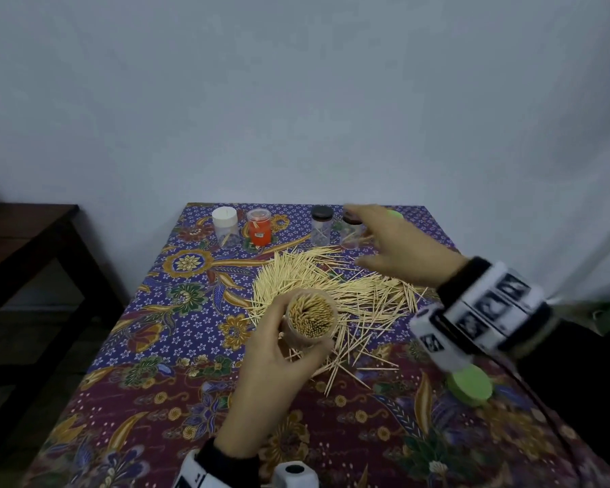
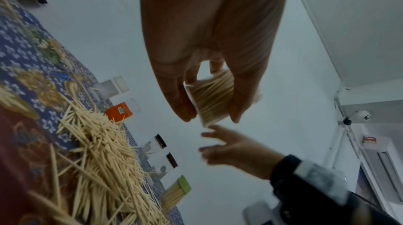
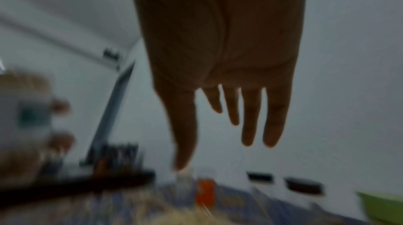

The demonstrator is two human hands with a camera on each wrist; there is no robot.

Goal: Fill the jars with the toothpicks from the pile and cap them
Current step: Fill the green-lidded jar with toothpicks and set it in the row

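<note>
While the filled jar (image 1: 310, 320) is held upright above the near edge of the toothpick pile (image 1: 335, 294), its handling can be judged: a light, thin-walled clear container, probably smooth and a little slippery, packed tight with stiff, sharp sticks that would spill at any tilt. A hold round the side wall below the rim is judged best, the mouth being kept level.

- Left hand (image 1: 279, 361): grip closed round the jar's wall, thumb on one side, fingers on the other, as confirmed in the left wrist view (image 2: 209, 101).
- Right hand (image 1: 398, 241): grip open, fingers spread and straight, nothing held; it is stretched toward 1 o'clock, over the far jars. Motion blur is noted.
- Jar's look: transparent, cylindrical, uncapped, toothpicks standing on end and filling the mouth.
- Green lid (image 1: 469, 383): lies flat on the worktop (image 1: 127, 399) at 4 o'clock from the jar, partly hidden by the right wrist. It is judged the likely cap; light, rigid, to be taken by its edge.
- Far row at 12 o'clock: white-capped jar (image 1: 226, 227), orange jar (image 1: 259, 228), two dark-capped jars (image 1: 322, 225), a green-capped jar of toothpicks (image 2: 176, 190). All but the last appear nearly empty.
- Pile: loose, springy, prone to scatter; to be pinched in small bundles.
</note>
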